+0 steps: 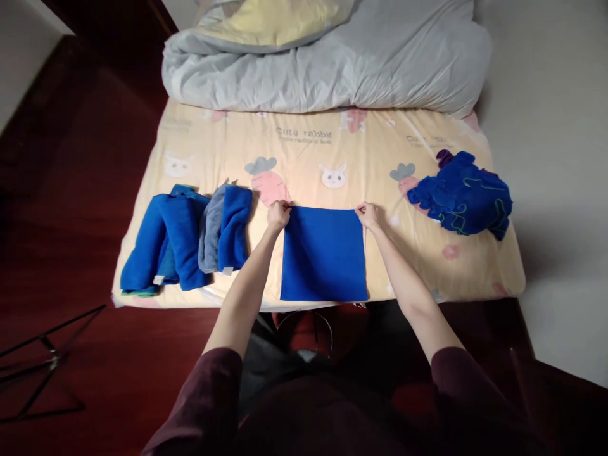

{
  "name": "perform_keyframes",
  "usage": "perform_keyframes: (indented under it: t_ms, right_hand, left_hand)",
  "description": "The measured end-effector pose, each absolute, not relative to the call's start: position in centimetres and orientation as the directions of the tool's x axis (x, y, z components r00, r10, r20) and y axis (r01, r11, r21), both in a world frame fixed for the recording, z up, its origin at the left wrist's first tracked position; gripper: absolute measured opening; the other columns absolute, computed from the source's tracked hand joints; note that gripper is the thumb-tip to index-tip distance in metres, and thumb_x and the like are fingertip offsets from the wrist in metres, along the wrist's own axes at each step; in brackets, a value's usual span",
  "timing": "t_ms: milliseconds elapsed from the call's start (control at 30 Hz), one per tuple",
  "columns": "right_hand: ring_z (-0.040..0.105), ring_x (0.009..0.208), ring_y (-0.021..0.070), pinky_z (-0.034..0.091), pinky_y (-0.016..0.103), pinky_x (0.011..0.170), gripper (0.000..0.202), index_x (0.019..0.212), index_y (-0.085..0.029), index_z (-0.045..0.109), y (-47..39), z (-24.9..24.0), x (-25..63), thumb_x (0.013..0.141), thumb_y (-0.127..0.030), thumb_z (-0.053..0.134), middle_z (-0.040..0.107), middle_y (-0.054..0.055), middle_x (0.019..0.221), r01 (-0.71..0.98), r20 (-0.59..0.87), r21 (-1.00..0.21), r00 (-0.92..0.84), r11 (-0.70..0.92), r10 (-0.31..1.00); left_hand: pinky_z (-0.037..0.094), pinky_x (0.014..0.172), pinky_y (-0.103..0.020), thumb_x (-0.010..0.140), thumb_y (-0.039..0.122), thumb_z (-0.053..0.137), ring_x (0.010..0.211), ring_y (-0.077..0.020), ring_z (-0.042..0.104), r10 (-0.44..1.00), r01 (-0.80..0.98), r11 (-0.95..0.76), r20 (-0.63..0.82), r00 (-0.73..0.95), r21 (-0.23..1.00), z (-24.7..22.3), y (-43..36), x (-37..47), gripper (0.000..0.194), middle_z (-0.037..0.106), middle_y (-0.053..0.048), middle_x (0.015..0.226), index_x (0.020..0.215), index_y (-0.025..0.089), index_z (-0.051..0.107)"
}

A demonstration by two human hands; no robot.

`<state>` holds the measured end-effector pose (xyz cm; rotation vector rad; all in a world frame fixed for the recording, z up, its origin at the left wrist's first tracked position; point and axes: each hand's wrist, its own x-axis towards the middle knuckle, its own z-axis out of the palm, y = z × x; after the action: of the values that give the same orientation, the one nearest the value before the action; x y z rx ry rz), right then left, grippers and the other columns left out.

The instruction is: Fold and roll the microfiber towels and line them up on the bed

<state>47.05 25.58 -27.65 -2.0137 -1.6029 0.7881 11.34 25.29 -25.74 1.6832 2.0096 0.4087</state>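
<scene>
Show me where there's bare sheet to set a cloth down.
Bare: the rabbit-print sheet between flat blue cloth and gray quilt, and between right hand and crumpled blue pile. Crowded: the near left, under folded towels.

A: Mat'ls, pls? Blue cloth [324, 253] 1st.
B: Fabric, smooth & matt. Folded towels [183, 237], left: plush, fuzzy cloth. Heap [470, 199], right: matt cloth, rough w/ creases.
A: Sheet [304, 174]?
B: Printed fabric, matt, lightly wrinkled. Quilt [408, 69], far end: soft cloth, puckered, v. slight sheen.
A: Floor [90, 228]?
B: Wood-look, smooth, faint gloss. Stand [53, 362], near left: dk metal or plastic, unsure which.
</scene>
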Motion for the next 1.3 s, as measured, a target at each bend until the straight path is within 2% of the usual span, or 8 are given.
perform_keyframes:
  t_ms: [233, 367, 500, 633, 800, 1033, 1133, 1300]
  right_hand:
    - [0.071, 0.088, 0.0227, 0.057, 0.035, 0.091, 0.018, 0.093, -0.016, 0.076, 27.3, -26.2, 47.6, 0.080, -0.026, 0.082, 0.076, 0.007, 0.091, 0.794, -0.336, -0.549, 0.078, -0.262, 0.939]
    - [0.068, 0.105, 0.0300, 0.053, 0.042, 0.101, 0.026, 0.105, -0.011, 0.075, 27.2, -25.2, 46.0, 0.093, -0.033, 0.069, 0.075, 0.018, 0.105, 0.825, -0.124, -0.522, 0.176, -0.215, 0.977]
    - [0.043, 0.147, 0.0342, 0.033, 0.057, 0.123, 0.046, 0.146, -0.014, 0.059, 22.4, -24.9, 41.5, 0.105, -0.032, 0.044, 0.052, 0.019, 0.155, 0.906, 0.116, -0.422, 0.007, 0.043, 0.993]
    - [0.020, 0.162, 0.0284, 0.015, 0.056, 0.132, 0.059, 0.161, -0.024, 0.041, 18.0, -26.5, 40.4, 0.107, -0.044, 0.043, 0.030, 0.007, 0.172, 0.858, 0.033, -0.382, -0.359, 0.344, 0.933]
    - [0.010, 0.164, 0.0284, 0.004, 0.060, 0.133, 0.064, 0.165, -0.019, 0.033, 20.5, -27.9, 44.2, 0.108, -0.049, 0.036, 0.024, 0.010, 0.174, 0.918, -0.023, -0.391, -0.085, 0.069, 0.996]
    - [0.007, 0.165, 0.0300, 0.010, 0.060, 0.133, 0.064, 0.167, -0.023, 0.030, 11.3, -24.2, 43.8, 0.107, -0.046, 0.038, 0.019, 0.006, 0.176, 0.872, 0.064, -0.465, -0.140, 0.154, 0.988]
    - [0.028, 0.160, 0.0278, 0.028, 0.050, 0.131, 0.061, 0.164, -0.025, 0.038, 1.8, -24.4, 45.2, 0.106, -0.047, 0.038, 0.035, 0.007, 0.170, 0.792, 0.047, -0.610, -0.014, 0.040, 0.999]
    - [0.061, 0.134, 0.0309, 0.048, 0.051, 0.118, 0.053, 0.145, -0.020, 0.059, -7.0, -26.7, 48.0, 0.100, -0.048, 0.050, 0.068, 0.017, 0.137, 0.560, -0.033, -0.816, 0.202, -0.143, 0.979]
  left_hand:
    - [0.052, 0.087, -0.034, 0.080, 0.021, 0.072, 0.091, -0.0250, 0.067, 0.971, 0.849, 0.083, -0.234, 0.049, 0.522, -25.5, 27.0, 9.8, 0.020, 0.075, -0.010, 0.092, 0.097, 0.012, 0.075]
    - [0.051, 0.096, -0.042, 0.087, 0.018, 0.061, 0.105, -0.0300, 0.067, 0.991, 0.844, 0.130, -0.098, -0.092, 0.520, -24.8, 27.3, 11.3, 0.026, 0.072, -0.018, 0.112, 0.109, 0.009, 0.072]
    - [0.034, 0.121, -0.056, 0.101, 0.026, 0.044, 0.145, -0.0358, 0.044, 0.988, 0.852, -0.128, 0.143, 0.063, 0.508, -24.9, 23.1, 15.6, 0.044, 0.052, -0.020, 0.154, 0.141, 0.015, 0.059]
    - [0.012, 0.131, -0.058, 0.102, 0.045, 0.045, 0.162, -0.0334, 0.018, 0.929, 0.786, -0.357, 0.105, 0.354, 0.505, -26.4, 18.3, 17.4, 0.059, 0.034, -0.010, 0.171, 0.156, 0.022, 0.049]
    - [0.008, 0.132, -0.057, 0.103, 0.047, 0.044, 0.164, -0.0310, 0.007, 0.992, 0.840, -0.103, -0.010, 0.128, 0.533, -26.5, 19.2, 15.0, 0.066, 0.024, -0.010, 0.174, 0.162, 0.019, 0.040]
    - [0.024, 0.131, -0.049, 0.105, 0.042, 0.043, 0.158, -0.0317, 0.029, 1.000, 0.838, -0.014, 0.021, 0.003, 0.546, -24.3, 9.2, 13.5, 0.062, 0.037, -0.018, 0.166, 0.160, 0.015, 0.040]
    - [0.044, 0.119, -0.042, 0.103, 0.038, 0.047, 0.135, -0.0290, 0.056, 0.996, 0.773, 0.068, -0.085, -0.018, 0.630, -25.2, 0.2, 11.9, 0.048, 0.061, -0.018, 0.137, 0.145, 0.017, 0.056]
    - [0.055, 0.103, -0.040, 0.096, 0.036, 0.057, 0.105, -0.0264, 0.069, 0.969, 0.679, 0.244, -0.194, -0.150, 0.692, -26.2, -6.6, 9.9, 0.035, 0.067, -0.013, 0.114, 0.125, 0.019, 0.069]
